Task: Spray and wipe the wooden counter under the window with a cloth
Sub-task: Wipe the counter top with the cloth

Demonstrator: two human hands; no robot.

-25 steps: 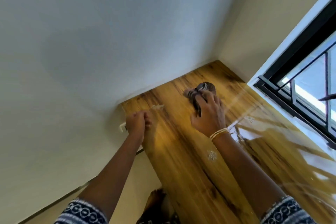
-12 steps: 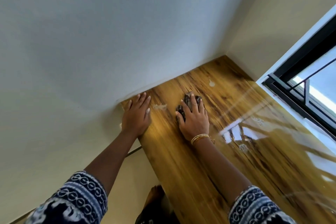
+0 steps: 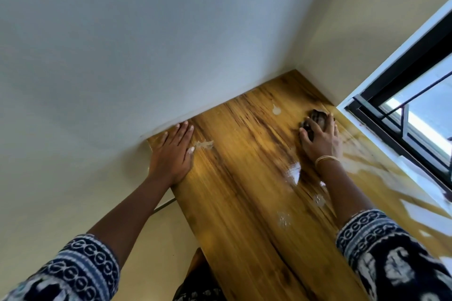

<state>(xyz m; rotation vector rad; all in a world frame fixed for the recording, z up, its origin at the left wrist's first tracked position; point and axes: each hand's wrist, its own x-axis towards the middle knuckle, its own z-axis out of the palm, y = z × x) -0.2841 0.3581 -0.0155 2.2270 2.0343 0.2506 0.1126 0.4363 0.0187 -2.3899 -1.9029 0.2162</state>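
Note:
The glossy wooden counter (image 3: 244,190) runs from the near edge to the far corner, below the window (image 3: 415,115). My right hand (image 3: 320,140) presses a small dark cloth (image 3: 318,117) flat on the wood close to the window side; only the cloth's far end shows past my fingers. My left hand (image 3: 172,154) lies flat and spread on the counter's left far corner, next to the wall, holding nothing. White spots and smears (image 3: 276,109) dot the surface. No spray bottle is in view.
A pale wall (image 3: 146,44) meets the counter's far end and left side. The black window frame (image 3: 391,134) lines the right edge. Bright reflections lie on the wood at the right. Something dark (image 3: 198,276) sits below the counter's near left edge.
My right hand has slid the cloth from the counter's middle toward the window and the far corner. My left hand stays flat at the left corner. The view has tilted.

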